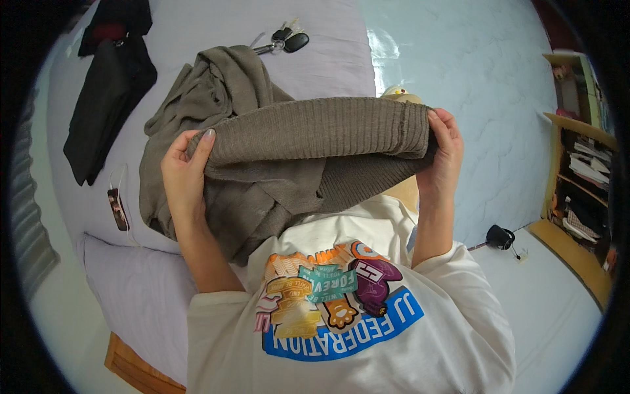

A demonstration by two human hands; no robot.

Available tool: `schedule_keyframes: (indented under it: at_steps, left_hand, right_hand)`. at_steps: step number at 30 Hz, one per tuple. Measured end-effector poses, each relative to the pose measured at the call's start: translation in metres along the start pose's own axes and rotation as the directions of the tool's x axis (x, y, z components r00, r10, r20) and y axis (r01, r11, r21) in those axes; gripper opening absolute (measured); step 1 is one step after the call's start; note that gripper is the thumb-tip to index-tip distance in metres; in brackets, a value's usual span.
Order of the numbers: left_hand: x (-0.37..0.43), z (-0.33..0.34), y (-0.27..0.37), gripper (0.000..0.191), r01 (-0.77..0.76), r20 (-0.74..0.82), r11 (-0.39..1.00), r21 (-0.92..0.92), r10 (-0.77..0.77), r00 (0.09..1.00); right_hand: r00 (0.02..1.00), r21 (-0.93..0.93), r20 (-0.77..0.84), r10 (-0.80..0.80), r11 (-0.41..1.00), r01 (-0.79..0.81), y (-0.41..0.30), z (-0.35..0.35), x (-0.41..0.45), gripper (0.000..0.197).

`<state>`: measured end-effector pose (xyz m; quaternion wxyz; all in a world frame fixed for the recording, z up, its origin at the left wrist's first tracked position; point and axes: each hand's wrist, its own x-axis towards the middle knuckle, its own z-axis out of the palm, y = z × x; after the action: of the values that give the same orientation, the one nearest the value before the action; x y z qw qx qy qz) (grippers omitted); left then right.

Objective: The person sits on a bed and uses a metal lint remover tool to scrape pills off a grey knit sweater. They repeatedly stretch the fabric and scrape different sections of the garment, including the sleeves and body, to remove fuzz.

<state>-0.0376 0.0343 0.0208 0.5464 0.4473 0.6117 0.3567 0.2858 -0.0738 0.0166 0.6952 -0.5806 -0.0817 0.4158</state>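
A grey-brown knit garment (236,98) lies bunched on the bed and across my lap. Its ribbed band (320,125) is stretched sideways between my two hands. My left hand (187,167) pinches the band's left end, thumb on top. At the right end, my right hand (443,143) grips the edge between thumb and fingers. Below the band, part of the ribbed knit (364,182) hangs in shadow. The rest of the garment is crumpled, so its full shape cannot be made out.
The bed's lilac sheet (330,59) carries keys with a fob (290,42), folded dark trousers (110,98), a phone with a white cable (117,209) and a pillow (133,285). At right, shelves (581,182) and a black cup-shaped object (499,237) stand on the floor.
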Motion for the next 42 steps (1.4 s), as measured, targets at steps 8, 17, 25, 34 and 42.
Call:
schedule_keyframes:
  at_steps: [8, 17, 25, 34, 42]
  left_hand:
    - [-0.003, -0.009, 0.013, 0.019, 0.058, 0.072, 0.968, -0.246, -0.042, 0.997]
    - [0.001, -0.015, 0.003, 0.018, 0.046, 0.214, 0.955, -0.293, 0.019, 0.977]
    - [-0.009, 0.009, -0.037, 0.012, 0.21, 0.222, 0.935, -0.285, -0.149, 0.964]
    - [-0.025, 0.008, -0.055, 0.013, -0.033, 0.209, 0.939, 0.341, -0.042, 0.977]
    - [-0.025, 0.04, -0.041, 0.025, -0.334, 0.293, 0.462, 0.821, 0.161, 0.943]
  right_hand:
    - [0.999, 0.023, -0.035, -0.015, 1.0, 0.016, -0.001, -0.005, 0.007, 0.018]
    - [0.997, 0.006, -0.071, -0.027, 1.0, 0.028, 0.002, -0.006, 0.01, 0.019]
    - [0.996, -0.308, 0.075, 0.038, 0.951, -0.013, 0.075, -0.023, 0.044, 0.015]
    - [0.619, -0.706, 0.617, -0.486, 0.005, 0.708, 0.102, -0.005, 0.037, 0.02]
    - [0.768, -0.538, 0.637, -0.067, 0.674, 0.506, 0.123, 0.037, -0.011, 0.022]
